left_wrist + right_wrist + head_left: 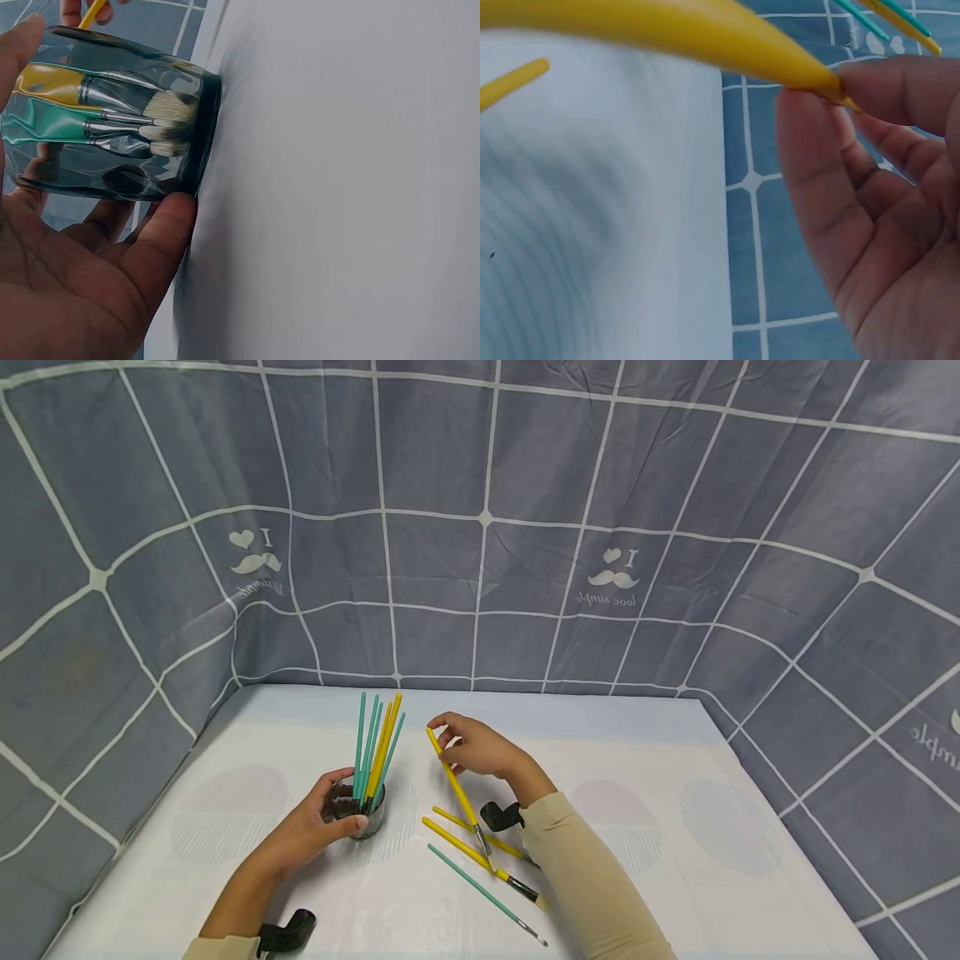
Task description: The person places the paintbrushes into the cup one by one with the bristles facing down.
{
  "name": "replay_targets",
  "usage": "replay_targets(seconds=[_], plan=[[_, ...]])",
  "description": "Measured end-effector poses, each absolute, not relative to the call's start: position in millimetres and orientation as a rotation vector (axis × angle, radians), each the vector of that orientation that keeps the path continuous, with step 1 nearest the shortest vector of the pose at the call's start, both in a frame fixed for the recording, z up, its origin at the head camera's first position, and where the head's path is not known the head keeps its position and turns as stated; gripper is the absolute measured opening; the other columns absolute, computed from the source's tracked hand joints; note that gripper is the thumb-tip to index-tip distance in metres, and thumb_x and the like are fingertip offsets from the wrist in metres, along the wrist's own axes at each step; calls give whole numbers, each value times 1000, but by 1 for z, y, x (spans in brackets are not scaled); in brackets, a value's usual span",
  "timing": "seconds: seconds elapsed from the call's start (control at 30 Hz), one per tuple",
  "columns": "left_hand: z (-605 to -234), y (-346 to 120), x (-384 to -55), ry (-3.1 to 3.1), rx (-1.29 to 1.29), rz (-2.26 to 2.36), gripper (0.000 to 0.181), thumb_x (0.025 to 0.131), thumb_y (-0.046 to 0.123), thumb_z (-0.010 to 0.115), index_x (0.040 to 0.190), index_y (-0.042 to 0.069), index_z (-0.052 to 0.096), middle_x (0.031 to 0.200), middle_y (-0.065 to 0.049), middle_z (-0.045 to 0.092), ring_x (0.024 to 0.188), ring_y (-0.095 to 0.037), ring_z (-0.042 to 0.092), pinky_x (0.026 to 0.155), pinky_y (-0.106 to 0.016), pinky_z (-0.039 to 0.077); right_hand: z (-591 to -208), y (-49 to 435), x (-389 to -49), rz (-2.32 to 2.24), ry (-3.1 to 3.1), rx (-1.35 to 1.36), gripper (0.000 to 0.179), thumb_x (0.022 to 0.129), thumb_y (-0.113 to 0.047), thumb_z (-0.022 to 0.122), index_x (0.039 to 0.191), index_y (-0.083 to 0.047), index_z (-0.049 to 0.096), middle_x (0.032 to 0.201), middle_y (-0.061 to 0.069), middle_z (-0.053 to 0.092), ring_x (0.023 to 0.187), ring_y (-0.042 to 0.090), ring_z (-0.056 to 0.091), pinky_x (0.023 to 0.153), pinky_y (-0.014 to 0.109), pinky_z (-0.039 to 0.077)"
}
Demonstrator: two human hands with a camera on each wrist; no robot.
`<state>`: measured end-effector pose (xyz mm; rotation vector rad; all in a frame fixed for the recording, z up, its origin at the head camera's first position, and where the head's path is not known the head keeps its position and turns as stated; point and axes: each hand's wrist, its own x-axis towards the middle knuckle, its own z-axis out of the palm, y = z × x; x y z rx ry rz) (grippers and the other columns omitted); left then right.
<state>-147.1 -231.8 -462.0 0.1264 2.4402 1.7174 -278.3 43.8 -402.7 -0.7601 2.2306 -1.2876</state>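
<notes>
My left hand (303,827) holds a dark clear glass (374,822) on the table, thumb at the near side and fingers around the far side. Several teal and yellow paintbrushes (384,752) stand in it with their handles up; the left wrist view shows their pale bristles (169,109) near the glass bottom. To the right of the glass, my right hand (483,747) pinches a yellow paintbrush (454,783) near its handle end between thumb and fingers. That brush slants, bristle end lower, above the brushes on the table. Whether its tip touches them I cannot tell.
Two yellow paintbrushes (453,838) and a teal paintbrush (472,882) lie on the white table (210,843), partly under the right forearm. A grey curtain (435,560) with white grid lines hangs behind and along both sides.
</notes>
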Motion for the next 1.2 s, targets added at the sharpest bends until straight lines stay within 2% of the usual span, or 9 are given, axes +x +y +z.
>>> replay_targets(seconds=[0.23, 0.5, 0.73, 1.0, 1.2], plan=[[-462, -232, -147, 2433, 133, 1727, 81, 90, 19, 75, 152, 12, 23, 141, -25, 44, 123, -36, 50, 93, -43, 45, -399, 41, -277, -1418, 2221, -813, 42, 96, -3, 60, 135, -14, 50, 104, 10, 53, 84, 22, 63, 73, 36, 56], [-463, -231, -147, 2443, 117, 1720, 82, 90, 20, 75, 152, 12, 23, 141, -25, 44, 123, -36, 50, 93, -44, 45, -392, 38, -272, -1611, 2167, -815, 44, 97, -2, 55, 139, -13, 45, 109, 10, 53, 85, 23, 62, 76, 43, 56], [-463, -231, -147, 2451, 97, 1702, 81, 89, 22, 76, 152, 14, 24, 139, -24, 44, 121, -35, 51, 91, -39, 45, -387, 34, -268, -1779, 2106, -809, 47, 96, 0, 56, 140, -10, 42, 109, 11, 50, 84, 22, 62, 75, 41, 56], [-465, -230, -148, 2474, 66, 1682, 81, 89, 25, 76, 151, 15, 26, 139, -23, 45, 122, -35, 50, 94, -44, 44, -377, 27, -266, -1989, 2071, -769, 49, 95, 4, 57, 140, -6, 40, 108, 11, 52, 84, 19, 62, 74, 38, 57], [-463, -230, -147, 2459, 118, 1704, 81, 90, 22, 75, 152, 12, 23, 139, -24, 44, 121, -35, 51, 91, -41, 45, -367, 20, -266, -2144, 2060, -731, 49, 96, 3, 58, 139, -10, 40, 107, 11, 53, 87, 20, 64, 75, 37, 57]])
